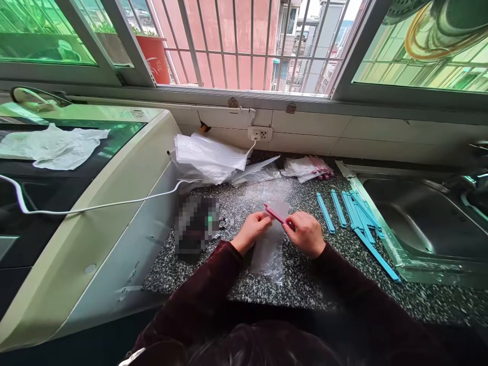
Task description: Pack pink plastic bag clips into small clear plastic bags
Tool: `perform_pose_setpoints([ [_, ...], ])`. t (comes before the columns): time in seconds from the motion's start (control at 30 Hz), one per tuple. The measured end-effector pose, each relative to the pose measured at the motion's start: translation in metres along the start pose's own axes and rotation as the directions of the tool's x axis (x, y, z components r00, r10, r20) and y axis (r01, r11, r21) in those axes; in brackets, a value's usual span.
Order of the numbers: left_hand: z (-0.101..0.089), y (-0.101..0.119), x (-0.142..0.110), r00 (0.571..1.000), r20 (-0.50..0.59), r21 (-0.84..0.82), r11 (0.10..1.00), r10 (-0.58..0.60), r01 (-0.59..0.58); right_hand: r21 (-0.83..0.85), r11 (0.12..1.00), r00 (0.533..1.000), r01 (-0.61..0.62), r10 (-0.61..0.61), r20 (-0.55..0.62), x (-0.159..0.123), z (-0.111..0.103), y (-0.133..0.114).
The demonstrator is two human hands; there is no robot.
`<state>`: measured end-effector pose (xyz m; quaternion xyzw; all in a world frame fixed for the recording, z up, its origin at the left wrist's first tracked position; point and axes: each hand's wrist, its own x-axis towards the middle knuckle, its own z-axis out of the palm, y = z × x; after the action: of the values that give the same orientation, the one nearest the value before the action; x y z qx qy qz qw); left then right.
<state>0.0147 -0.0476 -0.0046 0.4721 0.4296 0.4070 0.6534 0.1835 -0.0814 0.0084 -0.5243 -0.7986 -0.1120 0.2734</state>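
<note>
A dark pink bag sealing clip (275, 213) lies slantwise across a clear plastic bag (267, 254), close to the bag's upper end. My right hand (306, 234) pinches the clip's right end between thumb and fingers. At the left end, my left hand (251, 232) is closed on the clip and the bag's edge; its fingertips are partly hidden. The bag hangs down between both hands, over the speckled countertop (297, 290). Several light blue sealing clips (354, 213) are scattered to the right of my right hand, one of them longer than the others.
A stack of clear bags (211, 155) lies by the wall, and bags with pink clips (308, 168) lie farther right. A blurred-out dark object (196, 223) is at left. The steel sink (415, 213) borders the right, a washing machine (125, 203) the left, its white cord (114, 205) crossing.
</note>
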Motion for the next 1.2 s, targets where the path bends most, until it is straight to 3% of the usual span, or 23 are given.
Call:
perform_pose_setpoints([
  [0.4,-0.002,-0.003,0.001,0.997,-0.059,0.091,0.995,0.056,-0.051,-0.041,0.998,0.997,0.04,-0.038,0.062,-0.003,0.004,-0.005],
  [0.57,-0.005,-0.003,0.001,0.998,-0.056,0.047,0.998,0.04,-0.037,0.159,0.983,0.987,-0.095,0.073,0.14,0.0,-0.002,-0.003],
  [0.63,-0.006,-0.001,0.001,0.998,-0.055,-0.002,1.0,0.023,-0.023,0.348,0.902,0.955,-0.254,0.176,0.241,0.002,-0.006,0.001],
  [0.73,-0.007,0.002,0.0,0.999,-0.037,-0.094,0.996,-0.002,-0.002,0.596,0.606,0.834,-0.527,0.235,0.498,0.006,-0.012,0.009],
  [0.83,-0.007,0.004,-0.001,1.0,-0.014,-0.153,0.988,-0.02,0.017,0.667,0.32,0.737,-0.673,0.207,0.644,0.01,-0.013,0.016],
  [0.9,-0.006,0.005,-0.002,1.0,-0.017,-0.154,0.988,-0.017,0.014,0.664,0.219,0.699,-0.715,0.202,0.686,0.01,-0.012,0.018],
  [1.0,-0.005,0.004,-0.002,1.0,-0.026,-0.128,0.992,-0.004,0.001,0.644,0.179,0.669,-0.743,0.179,0.722,0.009,-0.009,0.017],
  [1.2,-0.005,0.001,-0.002,1.0,0.004,-0.098,0.995,0.0,0.0,0.619,0.247,0.662,-0.746,0.172,0.729,0.007,-0.007,0.014],
])
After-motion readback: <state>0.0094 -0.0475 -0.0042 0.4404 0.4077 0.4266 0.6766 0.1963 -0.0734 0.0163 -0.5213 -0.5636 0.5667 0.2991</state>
